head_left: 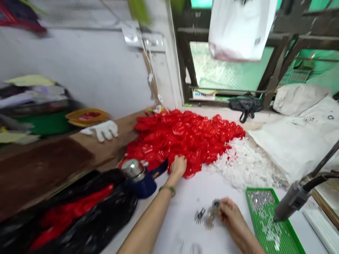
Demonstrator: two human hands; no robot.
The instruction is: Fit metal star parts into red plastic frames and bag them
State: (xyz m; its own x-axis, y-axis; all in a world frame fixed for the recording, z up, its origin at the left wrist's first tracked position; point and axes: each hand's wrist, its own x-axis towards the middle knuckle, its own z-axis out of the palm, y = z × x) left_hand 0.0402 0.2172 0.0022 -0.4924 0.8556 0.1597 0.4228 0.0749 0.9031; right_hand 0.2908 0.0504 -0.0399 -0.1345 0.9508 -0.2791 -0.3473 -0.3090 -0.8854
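Observation:
My left hand (178, 166), with a band at the wrist, reaches to the near edge of a heap of glossy red plastic pieces (185, 134). Its fingers are bent closed on one red plastic piece (192, 167). Lower right, my right hand (230, 211) is low over the white tabletop (180, 208), thumb and fingers pinched together. Right at its fingertips is a small dark spiky disc (216, 203); whether the fingers hold it, or something else, is hidden. Beside it lie more spiky discs, one dark (200, 216) and others brownish (209, 222).
A pile of white small pieces (246, 164) adjoins the red heap. Right of my right hand, a green tray (284, 229) holds small shiny parts under a grey handheld tool (292, 201). Leftward are a steel-topped container (134, 169), black plastic bag (106, 211) and white glove (104, 130).

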